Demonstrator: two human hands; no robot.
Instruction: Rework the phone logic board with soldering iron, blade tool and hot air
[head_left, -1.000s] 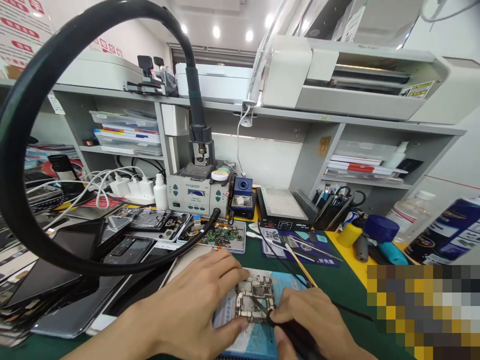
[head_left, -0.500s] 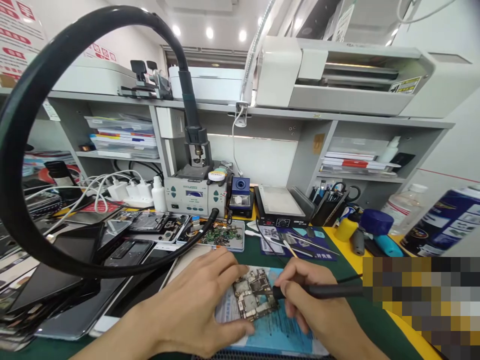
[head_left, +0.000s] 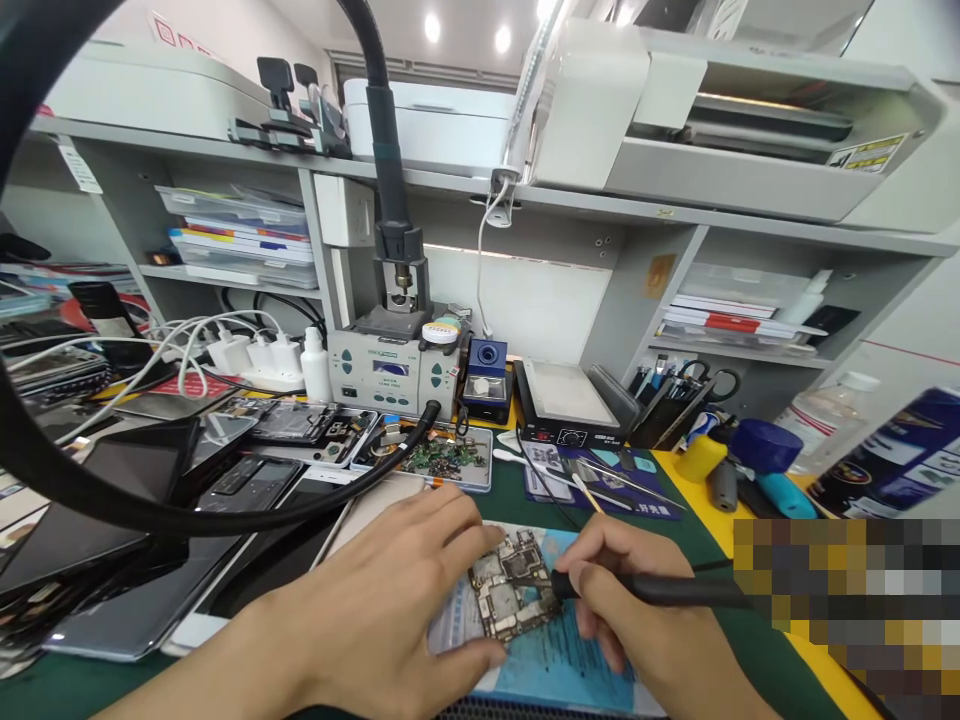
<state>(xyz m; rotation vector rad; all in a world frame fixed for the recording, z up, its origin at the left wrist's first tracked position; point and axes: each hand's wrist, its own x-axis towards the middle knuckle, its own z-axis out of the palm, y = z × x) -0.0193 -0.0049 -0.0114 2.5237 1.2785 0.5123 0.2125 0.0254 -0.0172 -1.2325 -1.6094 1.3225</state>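
A phone circuit board [head_left: 504, 598] lies on a blue and white pad [head_left: 559, 665] in front of me. My left hand [head_left: 409, 590] steadies it, index finger at the upper left edge and thumb at the lower edge. From the right, my right hand [head_left: 626, 590] grips a black soldering iron [head_left: 682, 590] like a pen, its front end over the board's right side. The tip itself is too small to make out.
Behind the hands are a tray of small boards [head_left: 469, 465], a rework station [head_left: 394, 372] and a hot plate [head_left: 570, 400]. Phones [head_left: 180, 560] crowd the left. A thick black hose [head_left: 225, 522] arches over them. Tweezers [head_left: 630, 478] and bottles [head_left: 825, 420] stand or lie right.
The whole view has shifted, with the background now higher in the frame. Both hands keep their places at the board, and the soldering iron stays over its right side.
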